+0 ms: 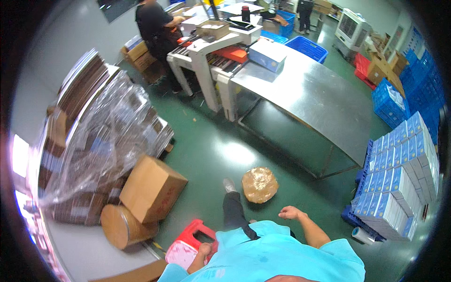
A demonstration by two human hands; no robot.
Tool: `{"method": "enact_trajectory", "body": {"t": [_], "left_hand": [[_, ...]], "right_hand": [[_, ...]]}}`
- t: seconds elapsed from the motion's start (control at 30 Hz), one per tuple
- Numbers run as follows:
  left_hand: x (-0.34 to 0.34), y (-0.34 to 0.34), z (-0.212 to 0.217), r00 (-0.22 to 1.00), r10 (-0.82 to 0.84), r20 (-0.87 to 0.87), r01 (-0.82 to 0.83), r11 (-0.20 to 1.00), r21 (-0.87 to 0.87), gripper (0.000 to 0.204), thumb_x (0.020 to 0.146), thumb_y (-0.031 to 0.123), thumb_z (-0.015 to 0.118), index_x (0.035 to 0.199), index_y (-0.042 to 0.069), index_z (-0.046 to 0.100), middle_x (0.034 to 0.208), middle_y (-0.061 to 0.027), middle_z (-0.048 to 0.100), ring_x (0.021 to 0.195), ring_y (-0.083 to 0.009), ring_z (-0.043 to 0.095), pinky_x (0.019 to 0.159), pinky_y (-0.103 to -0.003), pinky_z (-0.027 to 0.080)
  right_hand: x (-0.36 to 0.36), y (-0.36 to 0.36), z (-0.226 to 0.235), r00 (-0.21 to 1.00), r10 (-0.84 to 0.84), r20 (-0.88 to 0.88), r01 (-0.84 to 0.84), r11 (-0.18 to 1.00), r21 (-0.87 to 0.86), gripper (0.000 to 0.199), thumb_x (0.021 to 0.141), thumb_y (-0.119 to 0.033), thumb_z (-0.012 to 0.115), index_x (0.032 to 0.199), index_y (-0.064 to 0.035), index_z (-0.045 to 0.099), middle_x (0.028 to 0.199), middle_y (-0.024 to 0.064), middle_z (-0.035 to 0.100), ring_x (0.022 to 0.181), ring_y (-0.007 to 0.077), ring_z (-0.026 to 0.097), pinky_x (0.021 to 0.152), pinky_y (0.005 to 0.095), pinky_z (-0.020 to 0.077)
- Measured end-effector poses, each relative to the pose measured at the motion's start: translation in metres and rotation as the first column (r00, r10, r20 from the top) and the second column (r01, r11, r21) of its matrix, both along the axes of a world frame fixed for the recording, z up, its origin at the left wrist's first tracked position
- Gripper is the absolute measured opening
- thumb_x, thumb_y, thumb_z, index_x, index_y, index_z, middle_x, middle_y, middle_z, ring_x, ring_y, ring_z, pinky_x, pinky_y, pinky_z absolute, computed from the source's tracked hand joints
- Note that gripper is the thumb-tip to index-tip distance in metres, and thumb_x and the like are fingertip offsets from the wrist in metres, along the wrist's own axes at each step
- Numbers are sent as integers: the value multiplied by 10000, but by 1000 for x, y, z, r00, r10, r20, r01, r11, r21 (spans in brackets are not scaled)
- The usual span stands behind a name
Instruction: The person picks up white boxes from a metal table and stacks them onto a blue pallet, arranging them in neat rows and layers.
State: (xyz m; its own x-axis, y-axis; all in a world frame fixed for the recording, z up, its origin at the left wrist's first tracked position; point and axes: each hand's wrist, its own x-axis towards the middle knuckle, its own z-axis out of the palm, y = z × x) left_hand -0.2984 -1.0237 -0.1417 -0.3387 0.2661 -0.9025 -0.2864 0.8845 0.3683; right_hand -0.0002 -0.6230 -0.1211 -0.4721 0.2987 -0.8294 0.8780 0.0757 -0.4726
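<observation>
1. The left hand [203,251] is clenched on the rim of a red-and-white plastic stool [190,244], low at the person's left side. The right hand [290,213] hangs released and grasps nothing, fingers loosely curled above the floor.
2. The stool could slip or tip, I judge, since only one hand grips it, at its edge.
3. A round brown disc wrapped in clear film [260,184] lies just ahead of the forward foot [229,185]; a step could catch it.
4. A tilted brown cardboard box [151,188] leans on a brown cardboard drum [121,226] nearby and might slide.
5. The glossy green floor [211,145] reflects lamps. Beyond stand a bare steel table [319,101], stacked blue-and-white cartons [399,183] and a film-wrapped pallet of flat cardboard [101,136]; a person works at a machine farther off.
</observation>
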Motion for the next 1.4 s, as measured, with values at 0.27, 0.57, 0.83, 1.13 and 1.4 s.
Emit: {"method": "enact_trajectory", "body": {"t": [0.27,0.57,0.83,1.13,1.4], "left_hand": [[-178,270,-39,988,-153,-12,152,967,206,253,833,198,560,622,57,555,578,-69,538,473,-160,489,394,-315,370],[-317,549,31,955,-113,-273,232,856,461,205,849,198,564,901,2,593,744,-43,609,621,-131,566,545,-264,457],[-284,587,-54,815,-489,-309,554,815,170,275,758,279,601,758,6,637,676,-69,614,566,-177,551,521,-329,446],[-266,634,0,884,-463,61,460,886,62,279,822,156,592,1012,-48,598,840,-139,608,744,-247,598,593,-340,496],[-325,867,58,355,-667,-655,898,439,39,393,794,338,605,960,-18,614,953,-258,614,908,-350,608,773,-410,474]], "right_hand": [[-21,101,28,770,-638,-11,635,765,110,222,827,-244,610,834,-23,630,742,65,621,670,145,587,594,309,473],[-69,128,-5,745,-666,41,636,728,257,270,770,-275,668,869,-23,663,794,79,638,689,176,606,596,336,494],[-65,296,-46,552,-829,89,803,499,-326,388,860,-370,588,902,14,619,769,82,621,588,176,537,480,312,426],[-50,418,-55,-834,-551,31,462,-728,-507,636,848,-504,555,1301,-95,375,1244,158,464,1135,343,472,886,535,428],[-94,452,-66,-960,-209,-187,243,-952,-186,504,910,-403,509,1218,-6,478,1202,115,542,1063,285,535,872,416,458]]}}
